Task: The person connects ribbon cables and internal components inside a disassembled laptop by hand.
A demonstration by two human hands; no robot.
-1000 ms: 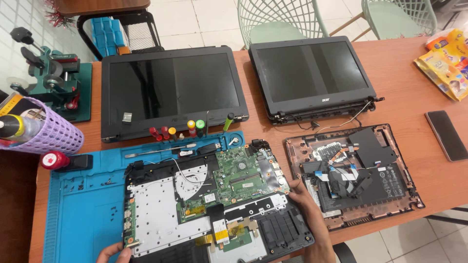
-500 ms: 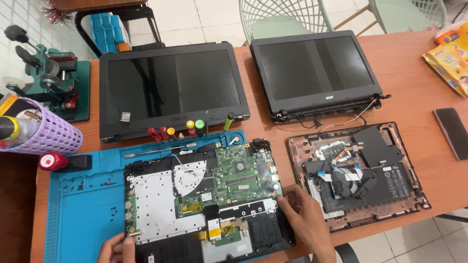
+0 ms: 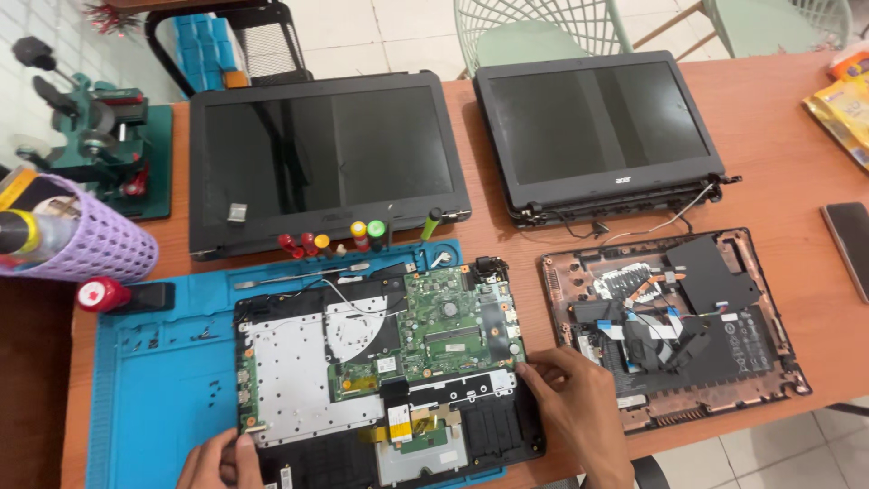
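An opened laptop base (image 3: 299, 380) with a green circuit board (image 3: 448, 326) lies on a blue work mat (image 3: 154, 380). My left hand (image 3: 222, 460) rests on the base's near left corner, fingers touching its silver plate. At the base's right edge my right hand (image 3: 579, 407) has its fingertips pressed on the frame just below the circuit board. Neither hand holds a tool. A second opened laptop base (image 3: 674, 321), with ribbon cables and a black battery area, lies to the right of my right hand.
Two detached laptop screens (image 3: 326, 158) (image 3: 597, 127) lie behind the bases. Screwdrivers with coloured handles (image 3: 335, 240) stand at the mat's far edge. A purple mesh basket (image 3: 77, 240) and a green vise (image 3: 100, 136) are at left. A phone (image 3: 851, 244) lies at right.
My right hand has moved up along the base's right edge toward the circuit board. My left hand has come further into view at the near left corner. The view shifted slightly.
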